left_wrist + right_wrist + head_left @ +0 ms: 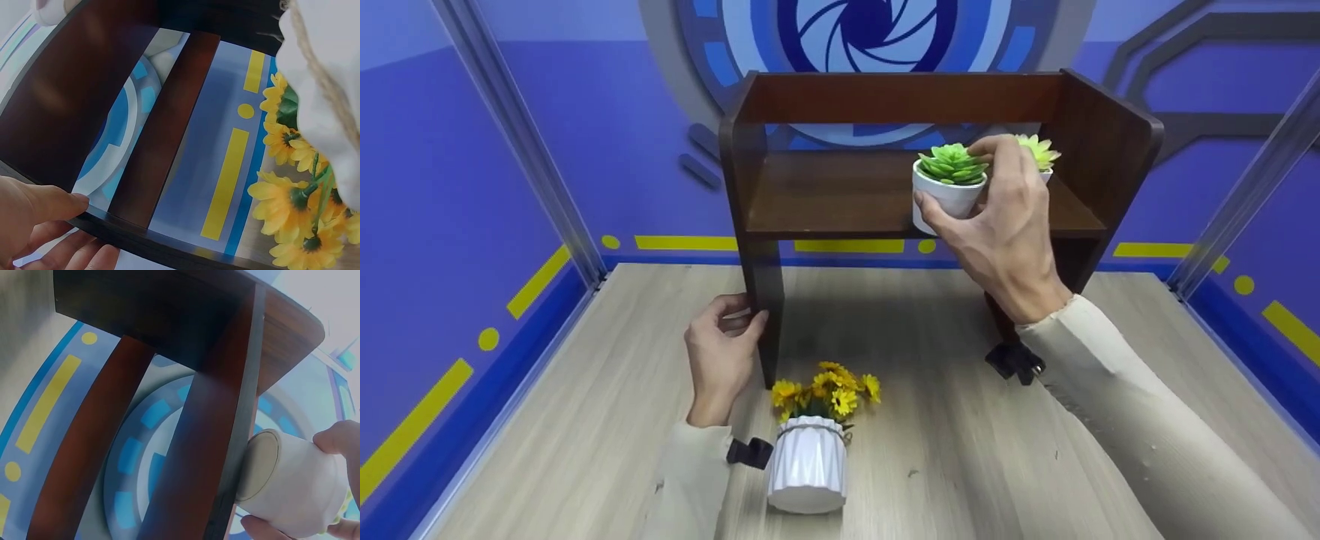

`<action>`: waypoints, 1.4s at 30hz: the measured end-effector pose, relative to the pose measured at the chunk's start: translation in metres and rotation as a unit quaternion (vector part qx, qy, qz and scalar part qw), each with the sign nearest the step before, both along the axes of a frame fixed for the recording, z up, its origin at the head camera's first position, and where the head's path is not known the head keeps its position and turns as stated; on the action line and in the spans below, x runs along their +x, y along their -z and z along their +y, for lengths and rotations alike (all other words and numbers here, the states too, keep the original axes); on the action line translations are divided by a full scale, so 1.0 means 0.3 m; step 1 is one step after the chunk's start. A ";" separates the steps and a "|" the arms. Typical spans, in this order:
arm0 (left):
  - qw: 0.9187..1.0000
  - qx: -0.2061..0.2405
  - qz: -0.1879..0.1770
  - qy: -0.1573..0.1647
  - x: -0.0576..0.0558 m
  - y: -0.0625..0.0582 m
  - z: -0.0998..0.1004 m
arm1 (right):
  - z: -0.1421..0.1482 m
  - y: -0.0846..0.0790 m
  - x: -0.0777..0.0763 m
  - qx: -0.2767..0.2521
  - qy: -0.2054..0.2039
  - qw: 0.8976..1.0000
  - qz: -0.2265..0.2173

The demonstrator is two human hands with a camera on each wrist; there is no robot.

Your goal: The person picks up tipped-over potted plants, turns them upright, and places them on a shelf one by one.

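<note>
My right hand grips a small white pot holding a green succulent, at the front edge of the brown wooden shelf. In the right wrist view the pot's round base overlaps the shelf board's edge, thumb and fingers around its sides. Behind that hand, a second succulent with yellowish leaves stands on the board, partly hidden. My left hand pinches the front edge of the shelf's left side panel, thumb inside and fingers outside.
A white ribbed vase of yellow flowers, twine around its neck, sits on the light wood table in front of the shelf's left leg. Blue patterned walls rise behind and on both sides, with metal posts at the corners.
</note>
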State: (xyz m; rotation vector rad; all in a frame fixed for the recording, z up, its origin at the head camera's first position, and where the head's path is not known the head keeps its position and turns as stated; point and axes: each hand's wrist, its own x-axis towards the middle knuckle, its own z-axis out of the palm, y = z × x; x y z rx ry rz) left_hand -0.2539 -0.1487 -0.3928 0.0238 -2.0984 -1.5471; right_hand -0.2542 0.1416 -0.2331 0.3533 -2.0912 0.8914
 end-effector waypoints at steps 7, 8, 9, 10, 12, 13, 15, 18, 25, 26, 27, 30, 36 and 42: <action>1.000 -0.001 0.000 -0.003 0.001 0.000 0.002 | -0.003 -0.011 -0.022 -0.005 0.000 1.000 -0.014; 1.000 -0.001 -0.001 -0.003 0.002 0.000 0.002 | -0.006 -0.013 -0.025 -0.004 0.000 1.000 -0.017; 1.000 -0.002 -0.001 -0.003 0.002 0.000 0.002 | -0.008 -0.013 -0.028 -0.003 -0.001 1.000 -0.019; 1.000 -0.002 -0.002 -0.004 0.003 -0.001 0.002 | -0.010 -0.014 -0.031 -0.001 -0.002 1.000 -0.021; 1.000 -0.002 -0.002 -0.005 0.004 0.000 0.002 | -0.016 -0.016 -0.038 0.003 0.001 1.000 -0.028; 1.000 -0.003 -0.002 -0.006 0.005 0.001 0.002 | -0.019 -0.017 -0.043 0.005 0.003 0.999 -0.032; 1.000 -0.005 -0.002 -0.008 0.006 0.002 0.003 | -0.023 -0.019 -0.051 0.003 0.006 0.999 -0.038; 1.000 -0.008 -0.001 -0.011 0.006 0.004 0.004 | -0.026 -0.020 -0.065 0.003 0.012 0.999 -0.045; 1.000 -0.008 0.001 -0.011 0.004 0.004 0.005 | -0.023 -0.019 -0.095 -0.005 0.014 0.999 -0.046; 1.000 -0.007 0.001 -0.012 0.003 0.004 0.004 | -0.024 -0.019 -0.099 -0.005 0.015 0.999 -0.045; 1.000 -0.006 0.001 -0.011 0.004 0.004 0.004 | -0.025 -0.017 -0.103 -0.006 0.015 0.999 -0.045; 1.000 -0.006 -0.003 -0.011 0.005 0.005 0.004 | -0.029 -0.014 -0.113 -0.009 0.016 0.999 -0.046; 1.000 -0.009 -0.009 -0.014 0.009 0.005 0.003 | -0.036 -0.015 -0.132 -0.009 0.018 0.998 -0.053; 1.000 -0.014 0.000 -0.012 0.007 0.002 0.006 | -0.032 -0.017 -0.142 -0.011 0.020 0.998 -0.061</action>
